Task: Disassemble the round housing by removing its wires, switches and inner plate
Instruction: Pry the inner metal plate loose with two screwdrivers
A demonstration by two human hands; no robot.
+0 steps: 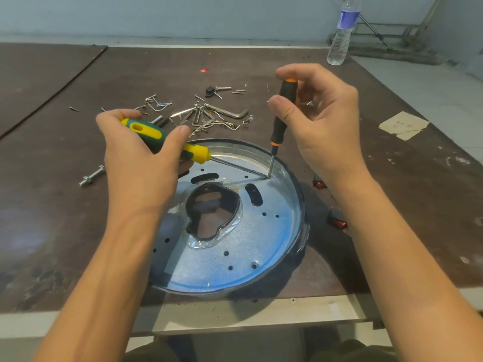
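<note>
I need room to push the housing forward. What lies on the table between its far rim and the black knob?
In the head view, a loose pile: hex keys, bent wires and small screws; not bare.

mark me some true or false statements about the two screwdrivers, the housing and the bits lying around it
1. The left hand grips a green and yellow screwdriver. True.
2. The right hand holds pliers. False: it holds a black and orange screwdriver.
3. Both tool tips meet at one spot inside the round housing, near its far rim. True.
4. The water bottle lies on its side. False: it stands upright at the far right.
5. The red switches sit inside the housing. False: they lie on the table, to the right of it.
</note>
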